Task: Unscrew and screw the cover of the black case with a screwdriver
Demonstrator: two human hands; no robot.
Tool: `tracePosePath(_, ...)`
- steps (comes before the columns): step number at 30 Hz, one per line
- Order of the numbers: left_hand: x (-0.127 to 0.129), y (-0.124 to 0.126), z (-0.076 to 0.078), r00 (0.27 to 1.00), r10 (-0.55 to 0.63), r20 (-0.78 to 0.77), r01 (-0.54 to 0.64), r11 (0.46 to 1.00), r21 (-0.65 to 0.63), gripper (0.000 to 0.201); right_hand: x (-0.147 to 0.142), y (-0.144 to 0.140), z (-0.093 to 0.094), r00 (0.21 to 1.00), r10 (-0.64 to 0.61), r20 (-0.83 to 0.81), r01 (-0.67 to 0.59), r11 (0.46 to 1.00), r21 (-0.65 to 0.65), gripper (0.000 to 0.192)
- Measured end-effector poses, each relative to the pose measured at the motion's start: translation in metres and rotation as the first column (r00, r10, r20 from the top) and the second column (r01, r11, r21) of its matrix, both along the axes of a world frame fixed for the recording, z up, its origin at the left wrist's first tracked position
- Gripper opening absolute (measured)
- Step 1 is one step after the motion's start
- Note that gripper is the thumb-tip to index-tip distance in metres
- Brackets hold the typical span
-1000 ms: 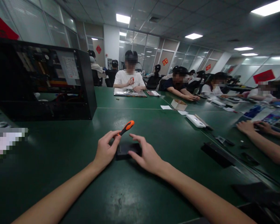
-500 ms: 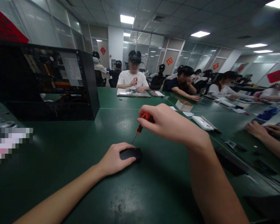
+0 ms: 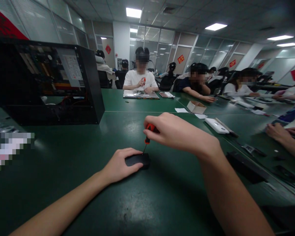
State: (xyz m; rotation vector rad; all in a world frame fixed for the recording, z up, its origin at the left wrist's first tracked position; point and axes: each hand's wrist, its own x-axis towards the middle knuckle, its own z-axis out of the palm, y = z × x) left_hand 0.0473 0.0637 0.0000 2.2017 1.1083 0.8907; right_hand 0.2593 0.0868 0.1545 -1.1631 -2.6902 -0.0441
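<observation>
Head view:

- Left hand (image 3: 121,164): palm down on the table (image 3: 71,170), fingers curled over the near and left side of the black device (image 3: 137,160), pressing it flat.
- Black device: small, dark, low block, lying flat on the green table, centre of the view, partly covered by the left fingers.
- Right hand (image 3: 177,132): raised above the device, fingers closed round the screwdriver (image 3: 147,135) handle.
- Screwdriver: orange and black handle, held nearly upright with a slight tilt, thin shaft pointing down; tip meets the top of the black device, just beside the left fingertips.
- Table: dark green surface, running far back and to the right.
- Computer case (image 3: 49,85): black, side open, inner boards and a white label showing; stands at the back left, well apart from the hands.
- Cardboard box (image 3: 196,107): small, open, at the middle right, with white paper slips beside it.
- White device (image 3: 216,126): flat, oblong, right of the right hand, apart from it.
- Black parts (image 3: 247,166): dark flat pieces on the table at the right.
- Co-worker's hands (image 3: 282,132): at the right edge, resting on the table.
- Other people (image 3: 140,78): seated along the far side of the table, one holding a red-handled tool.
</observation>
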Motion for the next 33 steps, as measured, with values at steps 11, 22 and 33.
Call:
tracePosePath(11, -0.001, -0.001, 0.003, 1.000, -0.023, -0.019, 0.023, 1.000, 0.009, 0.034, -0.009, 0.006, -0.007, 0.993, -0.117, 0.021, 0.115, 0.991, 0.066, 0.019)
tracePosePath(22, -0.004, -0.001, 0.005, 0.999, -0.025, -0.042, 0.024, 0.999, -0.030, 0.039, -0.003, 0.045, -0.026, 0.987, -0.137, -0.080, 0.142, 0.988, 0.057, 0.032)
tracePosePath(33, -0.004, 0.000, 0.002, 0.998, -0.028, -0.055, 0.027, 0.999, -0.023, 0.040, -0.003, 0.049, -0.030, 0.965, -0.238, -0.113, 0.240, 0.971, 0.004, 0.033)
